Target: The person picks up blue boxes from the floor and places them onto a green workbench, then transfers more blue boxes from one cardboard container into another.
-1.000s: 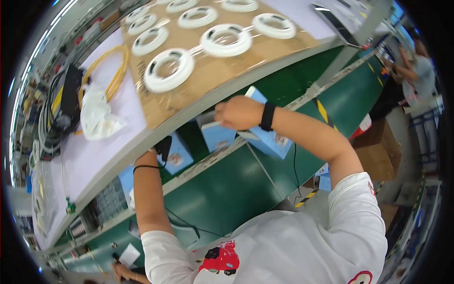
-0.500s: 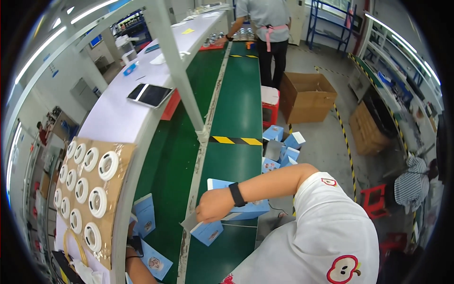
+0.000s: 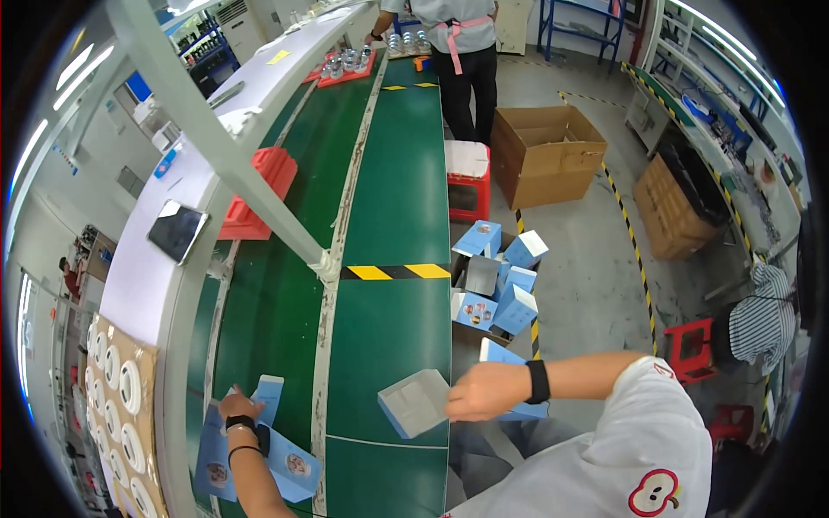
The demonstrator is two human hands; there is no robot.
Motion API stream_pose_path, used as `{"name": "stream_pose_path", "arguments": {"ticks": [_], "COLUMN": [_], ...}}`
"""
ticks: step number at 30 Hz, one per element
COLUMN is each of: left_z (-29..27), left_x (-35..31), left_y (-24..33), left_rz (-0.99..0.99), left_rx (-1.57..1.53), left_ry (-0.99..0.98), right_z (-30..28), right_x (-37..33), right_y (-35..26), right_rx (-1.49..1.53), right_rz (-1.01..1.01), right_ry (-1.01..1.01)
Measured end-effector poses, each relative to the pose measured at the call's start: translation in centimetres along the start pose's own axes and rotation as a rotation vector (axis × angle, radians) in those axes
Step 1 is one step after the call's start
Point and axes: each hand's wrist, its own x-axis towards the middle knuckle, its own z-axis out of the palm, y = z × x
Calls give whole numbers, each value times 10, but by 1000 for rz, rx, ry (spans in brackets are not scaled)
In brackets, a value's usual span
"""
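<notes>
My left hand (image 3: pixel 238 406) is at the left of the green belt with its fingers curled at a light-blue printed box (image 3: pixel 269 399). Another blue box (image 3: pixel 296 466) lies tilted beside my wrist, and a further blue box (image 3: pixel 213 457) is on its other side. My right hand (image 3: pixel 485 393) is closed at the belt's right edge, knuckles up. By its fingers an open box (image 3: pixel 416 402) shows its grey inside. Beneath my right wrist a blue box (image 3: pixel 503 352) juts out past the belt, partly covered by the hand and forearm, and the grip on it is partly hidden.
Blue boxes (image 3: pixel 516 308) fill a carton beside the belt. Beyond stand a red stool (image 3: pixel 467 194), a large carton (image 3: pixel 553 164) and a person (image 3: pixel 462 60). A metal post (image 3: pixel 220 155) rises mid-belt; red trays (image 3: pixel 259 194) and a sheet of white rings (image 3: pixel 129 388) are leftward.
My right hand has moved right, toward the belt's edge, with the blue box under its wrist. My left hand now shows among the boxes at left. The whole view has shifted.
</notes>
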Motion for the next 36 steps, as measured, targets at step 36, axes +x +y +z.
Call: {"name": "stream_pose_path", "arguments": {"ticks": [36], "left_z": [-365], "left_x": [-230], "left_y": [364], "left_rz": [356], "left_rx": [-821], "left_ry": [327], "right_z": [-212], "right_x": [-560], "right_y": [49], "right_rx": [-334], "right_rz": [913], "right_ry": [575]}}
